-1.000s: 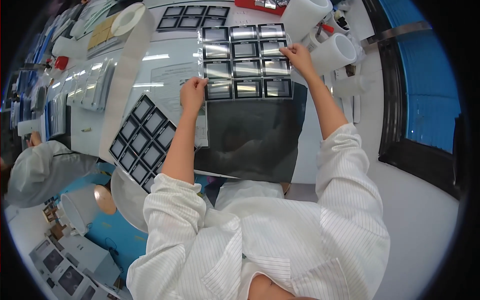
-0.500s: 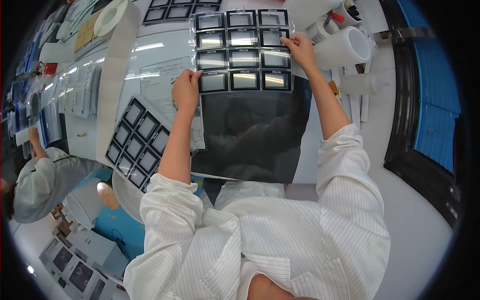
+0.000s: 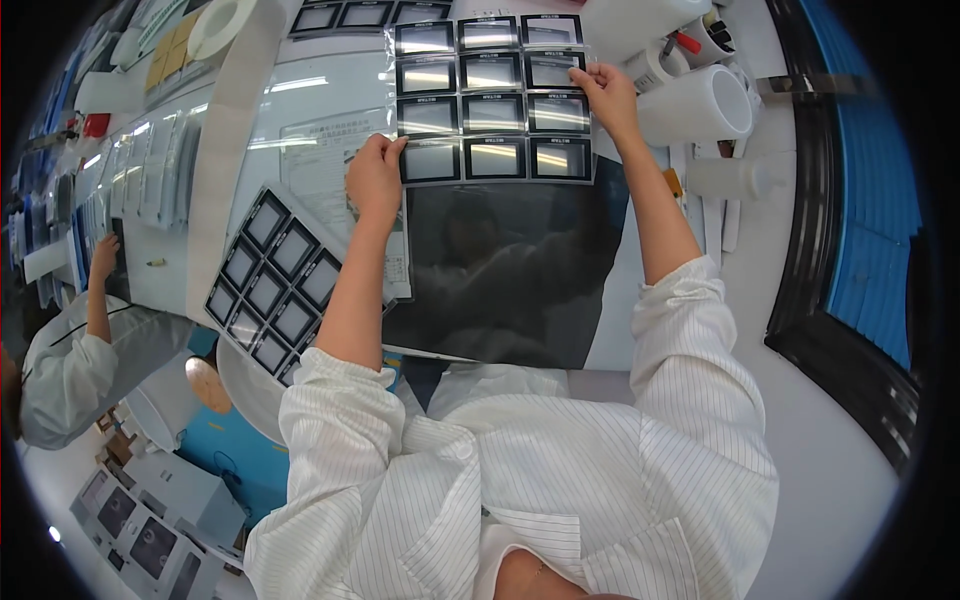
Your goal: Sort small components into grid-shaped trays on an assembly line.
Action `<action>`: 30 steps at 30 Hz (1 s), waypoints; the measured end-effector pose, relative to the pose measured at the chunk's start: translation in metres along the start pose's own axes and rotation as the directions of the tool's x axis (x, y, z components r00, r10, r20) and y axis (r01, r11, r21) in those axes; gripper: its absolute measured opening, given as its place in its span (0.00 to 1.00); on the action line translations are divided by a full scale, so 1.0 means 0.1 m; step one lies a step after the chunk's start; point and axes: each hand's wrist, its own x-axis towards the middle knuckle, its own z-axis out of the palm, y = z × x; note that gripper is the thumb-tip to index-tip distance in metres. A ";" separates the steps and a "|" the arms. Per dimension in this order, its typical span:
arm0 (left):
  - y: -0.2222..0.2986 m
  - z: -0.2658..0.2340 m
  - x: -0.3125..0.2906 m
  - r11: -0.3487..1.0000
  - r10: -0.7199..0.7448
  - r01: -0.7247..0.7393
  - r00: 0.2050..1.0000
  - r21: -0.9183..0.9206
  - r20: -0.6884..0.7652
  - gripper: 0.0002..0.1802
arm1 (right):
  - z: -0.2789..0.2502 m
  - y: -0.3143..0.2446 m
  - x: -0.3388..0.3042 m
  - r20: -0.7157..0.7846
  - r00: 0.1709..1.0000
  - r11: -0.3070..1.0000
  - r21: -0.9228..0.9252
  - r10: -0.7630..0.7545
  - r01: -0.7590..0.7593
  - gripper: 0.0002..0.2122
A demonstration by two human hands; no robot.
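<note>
A clear plastic sheet printed with black rectangular frames is held out over the far part of the table. My left hand pinches its near left edge between thumb and fingers. Higher up, my right hand is closed on the right edge. Beneath and nearer to me lies a dark, glossy black sheet, which shows dim reflections. To the left of my left forearm, a stack of similar framed sheets lies at a slant, jutting past the table's near edge. A printed paper sits partly under my left hand.
More framed sheets lie at the far edge. White rolls and a translucent plastic cylinder stand at the right, beside a squeeze bottle. A tape roll is at far left. Another person works at the left.
The framed sheet has come slightly nearer and to the right, with both hands still on it. At the left, the other person's arm has reached farther out.
</note>
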 end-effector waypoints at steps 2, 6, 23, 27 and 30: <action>0.03 0.00 0.00 1.000 -0.024 0.023 0.999 0.007 0.028 0.20 | 0.01 0.12 0.02 -0.009 1.000 0.999 0.038 0.005 -0.005 0.13; 0.05 -0.01 -0.02 0.999 -0.018 0.018 1.000 0.044 0.007 0.20 | 0.06 0.27 0.05 0.033 0.999 0.994 0.109 0.018 -0.022 0.11; 0.15 0.02 -0.12 0.982 0.073 -0.057 0.994 0.178 -0.086 0.16 | 0.06 0.19 0.01 -0.022 1.000 0.963 -0.268 -0.020 0.013 0.16; 0.13 0.02 -0.13 0.980 0.071 -0.058 0.995 0.191 -0.063 0.16 | 0.05 0.13 -0.04 -0.066 0.997 0.931 -0.364 -0.043 0.016 0.19; 0.12 0.04 -0.14 0.973 0.088 -0.068 0.993 0.223 -0.081 0.15 | 0.03 0.08 -0.05 -0.076 0.996 0.902 -0.432 -0.047 0.010 0.20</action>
